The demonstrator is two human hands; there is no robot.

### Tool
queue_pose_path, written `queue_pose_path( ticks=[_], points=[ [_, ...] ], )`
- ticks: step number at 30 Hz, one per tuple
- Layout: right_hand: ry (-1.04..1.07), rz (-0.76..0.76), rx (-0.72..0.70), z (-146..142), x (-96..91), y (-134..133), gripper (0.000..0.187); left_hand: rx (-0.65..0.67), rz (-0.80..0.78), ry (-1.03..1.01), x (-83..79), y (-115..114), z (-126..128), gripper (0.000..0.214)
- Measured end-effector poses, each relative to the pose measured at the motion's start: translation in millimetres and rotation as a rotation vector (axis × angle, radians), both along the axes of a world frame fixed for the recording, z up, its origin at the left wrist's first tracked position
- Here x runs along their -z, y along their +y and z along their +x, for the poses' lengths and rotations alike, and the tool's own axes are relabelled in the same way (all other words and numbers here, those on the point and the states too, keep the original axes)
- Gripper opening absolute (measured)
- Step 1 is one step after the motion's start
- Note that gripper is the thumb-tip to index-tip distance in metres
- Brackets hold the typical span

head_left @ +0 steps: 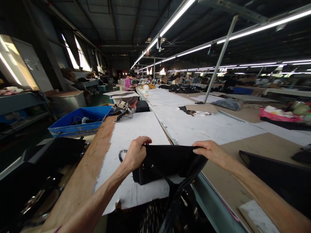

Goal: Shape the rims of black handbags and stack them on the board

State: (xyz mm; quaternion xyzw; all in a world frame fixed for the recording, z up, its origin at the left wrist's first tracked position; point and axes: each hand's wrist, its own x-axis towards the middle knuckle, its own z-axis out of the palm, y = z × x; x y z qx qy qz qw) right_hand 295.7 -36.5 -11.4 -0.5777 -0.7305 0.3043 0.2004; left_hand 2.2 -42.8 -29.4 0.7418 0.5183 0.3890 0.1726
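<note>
A black bag stands at the near edge of the white-covered worktable, its dark strap trailing down toward me. My left hand is closed on the bag's upper left edge. My right hand grips the upper right edge, fingers curled over the black material. Both hands hold the top of the bag spread between them.
A blue bin sits to the left of the table. Black pieces lie at the far left and on the brown board at right. A metal post rises from the long table. People work at the far end.
</note>
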Motion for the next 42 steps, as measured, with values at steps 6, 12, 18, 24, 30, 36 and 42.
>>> queue_pose_path(
  ticks=[6,12,18,24,30,36,42],
  points=[
    [0.015,-0.002,0.029,-2,-1.3,-1,0.021,0.099,-0.011,0.097,-11.6,-2,4,0.025],
    [0.051,0.003,0.022,-2,-0.9,-2,0.021,0.023,-0.055,0.191,-8.2,4,11,0.019],
    [0.019,0.031,0.023,-4,-3.3,-4,0.020,0.002,0.009,0.359,-17.2,-1,16,0.023],
    [-0.020,0.068,0.073,-12,-2.3,-8,0.020,0.048,0.041,0.445,-17.7,2,42,0.035],
    [-0.030,0.073,0.102,-11,-1.9,-11,0.018,0.203,0.073,0.406,-15.8,15,61,0.052],
    [-0.015,0.077,0.112,-11,-3.1,-12,0.020,0.295,-0.047,0.321,-22.3,28,60,0.026],
    [0.002,0.110,0.115,-15,-4.8,-15,0.019,0.350,-0.081,0.308,-21.9,43,67,0.024]
  ],
)
